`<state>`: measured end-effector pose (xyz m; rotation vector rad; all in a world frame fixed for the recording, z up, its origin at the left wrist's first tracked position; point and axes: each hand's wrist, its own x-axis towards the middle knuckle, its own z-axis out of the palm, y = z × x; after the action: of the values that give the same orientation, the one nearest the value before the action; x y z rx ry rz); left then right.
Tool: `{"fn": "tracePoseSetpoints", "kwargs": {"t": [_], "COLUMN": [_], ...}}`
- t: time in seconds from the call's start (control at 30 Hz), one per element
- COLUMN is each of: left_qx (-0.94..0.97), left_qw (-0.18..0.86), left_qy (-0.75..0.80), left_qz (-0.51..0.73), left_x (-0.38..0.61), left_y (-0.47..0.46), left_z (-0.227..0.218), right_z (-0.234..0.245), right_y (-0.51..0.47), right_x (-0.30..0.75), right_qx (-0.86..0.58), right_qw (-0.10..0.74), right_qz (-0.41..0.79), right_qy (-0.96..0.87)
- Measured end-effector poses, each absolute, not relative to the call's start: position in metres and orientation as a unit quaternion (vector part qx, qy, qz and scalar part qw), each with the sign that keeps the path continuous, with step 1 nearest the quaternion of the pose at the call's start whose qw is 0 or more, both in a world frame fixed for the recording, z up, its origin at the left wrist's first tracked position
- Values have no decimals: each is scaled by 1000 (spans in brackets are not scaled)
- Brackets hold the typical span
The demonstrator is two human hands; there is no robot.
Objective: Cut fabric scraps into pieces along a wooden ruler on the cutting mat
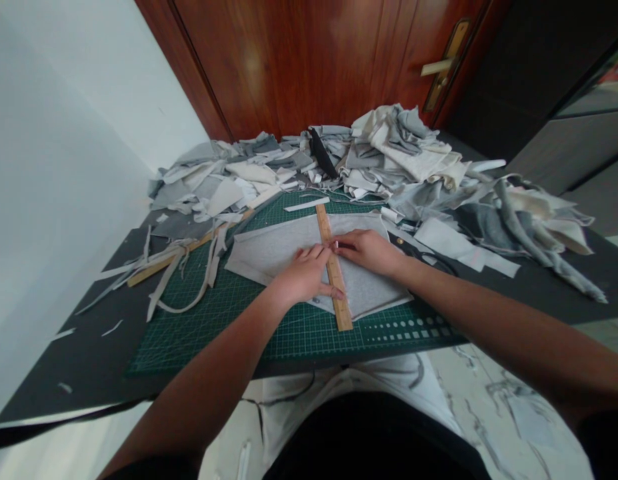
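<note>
Lying across the far left of the dark counter (63,313), a second wooden ruler (161,261) sits among loose fabric strips (189,280). Next comes the green cutting mat (199,327), carrying a grey fabric piece (283,250). The left hand (303,275) presses flat, fingers spread, on that fabric and on the wooden ruler (333,273) running across it. The right hand (369,252) pinches a small marking tool, too tiny to identify, against the ruler's edge. Heaped scraps (413,160) fill the counter's back and right.

Dark table (549,293) with green cutting mat (269,330), fabric scraps (389,157), wooden stick (159,261).
</note>
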<state>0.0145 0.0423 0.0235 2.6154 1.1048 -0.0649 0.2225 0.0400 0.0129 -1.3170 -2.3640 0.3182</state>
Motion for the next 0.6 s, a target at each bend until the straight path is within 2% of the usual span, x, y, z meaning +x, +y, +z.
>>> {"fn": "tracePoseSetpoints", "kwargs": {"t": [0.27,0.6], "left_qx": [909,915], "left_qw": [161,157], "left_qy": [383,372], "left_qz": [-25,4], "left_x": [14,11], "left_y": [43,48], "left_z": [24,12], "right_z": [2,12], "right_y": [60,108], "right_x": [221,215], "right_qx": [-492,-549], "right_qw": [216,174], "right_qz": [72,58], "right_qy": [-840,-816]}}
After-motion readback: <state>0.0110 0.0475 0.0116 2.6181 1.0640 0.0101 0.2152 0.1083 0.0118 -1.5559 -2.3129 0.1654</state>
